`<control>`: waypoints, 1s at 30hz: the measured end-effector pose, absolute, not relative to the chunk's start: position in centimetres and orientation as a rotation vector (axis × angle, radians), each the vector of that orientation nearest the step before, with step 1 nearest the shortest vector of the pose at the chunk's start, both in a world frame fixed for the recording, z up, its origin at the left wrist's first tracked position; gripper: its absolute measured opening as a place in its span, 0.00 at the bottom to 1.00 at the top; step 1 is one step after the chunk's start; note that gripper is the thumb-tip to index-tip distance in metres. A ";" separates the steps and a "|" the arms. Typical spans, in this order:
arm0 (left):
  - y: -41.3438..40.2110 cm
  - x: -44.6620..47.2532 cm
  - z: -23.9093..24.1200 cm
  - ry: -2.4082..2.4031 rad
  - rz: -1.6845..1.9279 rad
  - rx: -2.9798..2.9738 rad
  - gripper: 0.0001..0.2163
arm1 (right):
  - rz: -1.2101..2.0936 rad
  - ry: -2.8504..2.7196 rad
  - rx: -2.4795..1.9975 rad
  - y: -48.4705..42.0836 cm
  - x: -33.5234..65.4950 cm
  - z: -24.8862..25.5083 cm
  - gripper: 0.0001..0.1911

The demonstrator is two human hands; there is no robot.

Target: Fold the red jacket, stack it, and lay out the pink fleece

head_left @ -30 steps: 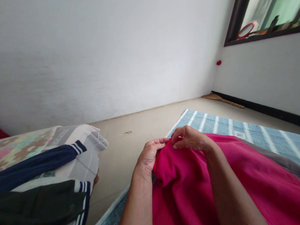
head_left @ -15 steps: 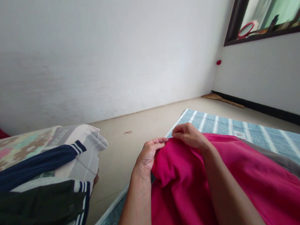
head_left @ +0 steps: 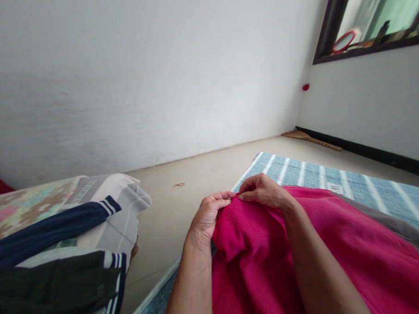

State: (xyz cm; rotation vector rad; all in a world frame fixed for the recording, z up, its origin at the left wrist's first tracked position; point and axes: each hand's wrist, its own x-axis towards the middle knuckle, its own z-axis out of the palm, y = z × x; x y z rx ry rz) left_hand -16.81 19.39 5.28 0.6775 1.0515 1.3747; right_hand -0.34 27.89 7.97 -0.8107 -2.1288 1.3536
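Observation:
A bright pink fleece cloth (head_left: pixel 261 252), perhaps a garment or blanket, lies in folds across the right half of the head view. My left hand (head_left: pixel 209 215) pinches its far left corner between thumb and fingers. Close beside it, my right hand (head_left: pixel 261 190) is closed in a pinch on the same edge, its fingertips almost touching those of the left. Whether anything small sits between the fingertips cannot be made out. Under the pink cloth spreads a blue-and-white striped cover (head_left: pixel 292 170), and a grey fabric (head_left: pixel 383 218) shows along the cloth's far side.
On the left, a bed or bench with a patterned cover (head_left: pixel 60 194) bears a navy sleeve (head_left: pixel 53 226) and a dark green garment (head_left: pixel 51 284). A thin loop (head_left: pixel 178 185) lies on the tiled floor (head_left: pixel 161 219). A woven item (head_left: pixel 310 138) rests by the far corner.
My right hand has come slightly left and down, its fingertips closing onto the pink cloth's edge beside the left fingers. The left hand and cloth stay almost the same.

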 end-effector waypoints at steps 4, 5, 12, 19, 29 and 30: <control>19.4 -16.7 5.4 1.053 1.394 0.653 0.11 | 1.175 -2.100 -0.914 27.9 -0.5 7.8 0.07; 19.4 -16.7 5.4 1.053 1.395 0.648 0.11 | 1.180 -2.079 -0.916 27.9 -0.4 7.9 0.07; 19.5 -16.8 5.3 1.075 1.377 0.635 0.12 | 1.423 -2.209 -0.758 27.4 0.1 8.7 0.14; 19.6 -17.1 5.1 1.105 1.385 0.635 0.11 | 1.098 -2.045 -0.907 28.1 -0.6 7.6 0.10; 19.6 -17.0 5.3 1.126 1.382 0.636 0.11 | 1.207 -1.996 -0.861 28.4 -0.5 6.8 0.11; 19.6 -17.0 5.2 1.128 1.381 0.638 0.11 | 1.235 -1.957 -0.858 28.6 -0.4 6.7 0.12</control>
